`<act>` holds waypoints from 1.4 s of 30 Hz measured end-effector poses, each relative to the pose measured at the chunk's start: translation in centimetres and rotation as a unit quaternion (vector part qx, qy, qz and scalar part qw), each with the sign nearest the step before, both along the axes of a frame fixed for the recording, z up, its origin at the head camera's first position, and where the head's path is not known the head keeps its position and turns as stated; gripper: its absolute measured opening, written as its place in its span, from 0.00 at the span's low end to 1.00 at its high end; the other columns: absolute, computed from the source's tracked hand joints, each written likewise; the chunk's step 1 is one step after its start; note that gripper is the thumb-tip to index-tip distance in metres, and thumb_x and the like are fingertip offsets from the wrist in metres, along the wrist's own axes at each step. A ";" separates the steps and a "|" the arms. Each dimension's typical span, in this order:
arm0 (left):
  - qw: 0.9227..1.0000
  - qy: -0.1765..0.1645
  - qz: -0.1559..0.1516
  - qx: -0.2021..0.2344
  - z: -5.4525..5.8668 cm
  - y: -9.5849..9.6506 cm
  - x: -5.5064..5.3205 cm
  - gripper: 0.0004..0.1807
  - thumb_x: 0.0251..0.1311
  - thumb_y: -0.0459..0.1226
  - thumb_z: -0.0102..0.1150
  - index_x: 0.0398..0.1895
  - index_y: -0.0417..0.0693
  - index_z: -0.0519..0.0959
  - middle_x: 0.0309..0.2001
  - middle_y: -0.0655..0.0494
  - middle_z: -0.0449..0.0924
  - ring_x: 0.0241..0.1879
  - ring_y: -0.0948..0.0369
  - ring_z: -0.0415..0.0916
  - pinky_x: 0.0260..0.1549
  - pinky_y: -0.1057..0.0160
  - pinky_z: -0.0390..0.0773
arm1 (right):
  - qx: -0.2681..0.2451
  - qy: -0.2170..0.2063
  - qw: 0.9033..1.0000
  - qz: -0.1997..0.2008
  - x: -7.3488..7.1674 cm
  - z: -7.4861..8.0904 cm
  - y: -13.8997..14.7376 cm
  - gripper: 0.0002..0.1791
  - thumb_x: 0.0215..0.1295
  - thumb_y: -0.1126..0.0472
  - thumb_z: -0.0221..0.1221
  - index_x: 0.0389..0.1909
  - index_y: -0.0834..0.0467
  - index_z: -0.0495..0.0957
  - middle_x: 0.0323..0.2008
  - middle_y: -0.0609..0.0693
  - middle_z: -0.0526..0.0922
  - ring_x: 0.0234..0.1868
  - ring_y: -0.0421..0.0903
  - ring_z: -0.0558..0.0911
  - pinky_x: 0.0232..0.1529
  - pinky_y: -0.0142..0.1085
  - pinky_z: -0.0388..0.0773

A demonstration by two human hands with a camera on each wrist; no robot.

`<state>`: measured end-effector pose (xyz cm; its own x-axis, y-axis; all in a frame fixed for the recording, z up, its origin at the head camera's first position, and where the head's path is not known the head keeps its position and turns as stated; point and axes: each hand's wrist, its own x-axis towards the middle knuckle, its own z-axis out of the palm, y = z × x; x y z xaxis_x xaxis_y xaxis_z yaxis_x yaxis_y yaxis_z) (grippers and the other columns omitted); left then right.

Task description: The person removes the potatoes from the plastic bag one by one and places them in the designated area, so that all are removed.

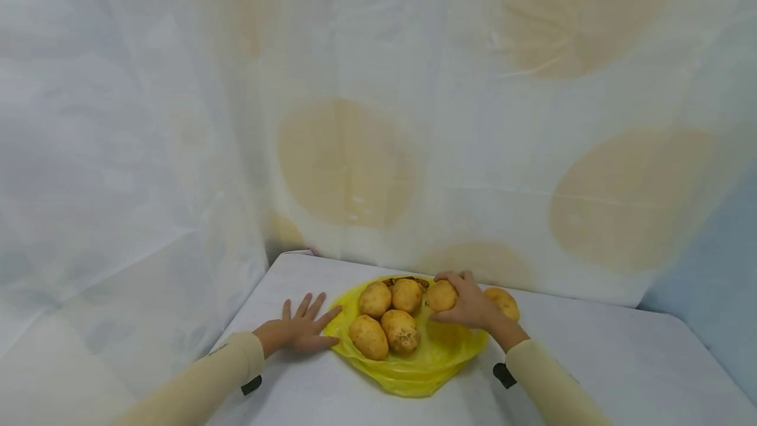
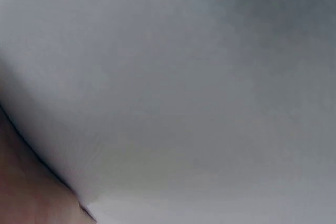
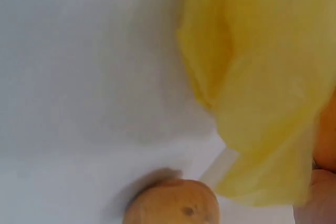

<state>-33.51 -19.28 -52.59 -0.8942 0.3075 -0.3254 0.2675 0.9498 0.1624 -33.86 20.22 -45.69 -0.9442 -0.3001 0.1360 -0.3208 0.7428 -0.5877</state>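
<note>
In the head view, a yellow plastic bag (image 1: pixel 434 380) lies spread on the table with several potatoes (image 1: pixel 401 332) on it. My left hand (image 1: pixel 301 331) lies with spread, straight fingers at the bag's left edge, thumb and fingertips touching the plastic. On the right side of the bag, my right hand (image 1: pixel 470 304) grips one potato (image 1: pixel 442 296) between thumb and fingers. Another potato (image 1: pixel 501 302) sits to the right, behind that hand; the right wrist view shows a potato (image 3: pixel 176 205) on the white surface beside the yellow plastic (image 3: pixel 262 77).
Small dark brown pieces (image 1: pixel 421 282) lie at the back of the bag. The white table (image 1: pixel 591 347) reaches back to a white curtain (image 1: pixel 461 150) with tan circles. Another white sheet (image 1: pixel 118 150) hangs at the left, and a light blue surface (image 1: pixel 710 281) stands at the right.
</note>
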 end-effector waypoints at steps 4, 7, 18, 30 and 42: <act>1.000 0.001 0.000 0.001 0.4 0.1 0.1 0.48 0.55 0.78 0.36 0.78 0.75 0.48 0.81 0.49 0.33 0.79 0.42 0.30 0.65 0.26 0.25 | -0.028 0.036 0.999 0.021 -0.2 0.9 0.3 0.37 0.43 0.49 0.78 0.55 0.55 0.74 0.54 0.61 0.69 0.45 0.52 0.76 0.39 0.42 0.80; 1.000 0.000 0.000 0.002 0.7 0.1 0.3 0.48 0.55 0.78 0.34 0.78 0.76 0.47 0.81 0.49 0.31 0.79 0.42 0.29 0.65 0.26 0.25 | -0.043 0.032 0.998 0.024 -0.3 1.6 0.7 0.36 0.44 0.49 0.77 0.53 0.56 0.74 0.53 0.57 0.75 0.44 0.49 0.77 0.40 0.40 0.79; 1.000 0.007 -0.004 0.011 0.5 0.2 -0.2 0.49 0.54 0.79 0.33 0.78 0.76 0.47 0.81 0.49 0.32 0.79 0.41 0.29 0.65 0.26 0.25 | -0.012 -0.007 1.000 0.019 -0.5 4.0 3.2 0.40 0.46 0.42 0.76 0.60 0.49 0.73 0.55 0.58 0.73 0.45 0.50 0.74 0.41 0.39 0.77; 1.000 -0.004 -0.011 0.000 2.1 0.8 0.8 0.48 0.57 0.78 0.33 0.79 0.73 0.47 0.81 0.47 0.32 0.78 0.40 0.30 0.66 0.26 0.28 | -0.082 -0.099 0.992 0.017 -0.4 6.6 6.7 0.42 0.56 0.55 0.71 0.70 0.54 0.61 0.61 0.62 0.70 0.51 0.55 0.76 0.48 0.46 0.78; 1.000 -0.005 -0.010 0.004 2.4 1.1 0.9 0.47 0.57 0.77 0.34 0.78 0.72 0.48 0.81 0.47 0.33 0.78 0.40 0.31 0.65 0.26 0.27 | -0.116 -0.112 0.987 -0.009 0.1 8.2 9.9 0.49 0.56 0.66 0.65 0.74 0.61 0.48 0.66 0.67 0.62 0.54 0.58 0.72 0.52 0.43 0.74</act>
